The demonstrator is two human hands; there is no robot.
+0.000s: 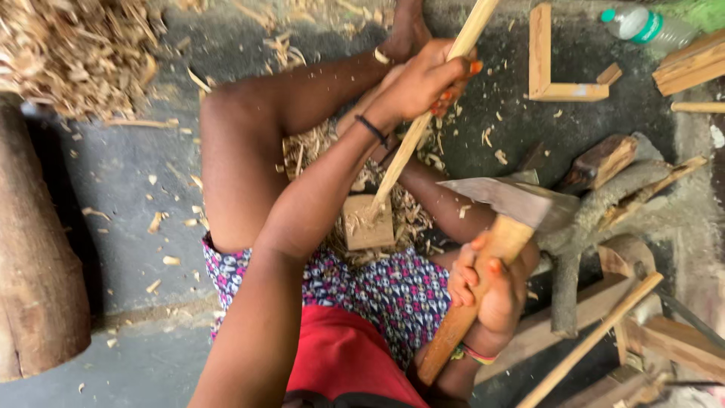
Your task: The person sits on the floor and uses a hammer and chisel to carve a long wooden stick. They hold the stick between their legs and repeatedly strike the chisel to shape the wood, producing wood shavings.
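Observation:
My left hand (427, 79) grips a long pale wooden stick (408, 147) near its upper part, holding it slanted with its lower tip resting on a small wooden block (368, 224). My right hand (487, 298) is wrapped around the wooden handle of an axe (504, 202), whose grey metal blade points left, raised a little to the right of the block. Wood shavings (411, 215) lie piled around the block, between my bent legs.
A thick log (34, 257) stands at the left, with a heap of shavings (72, 53) above it. At the right lie wood chunks (604, 159), branches, planks (664, 336), an L-shaped wooden frame (555, 72) and a plastic bottle (642, 24).

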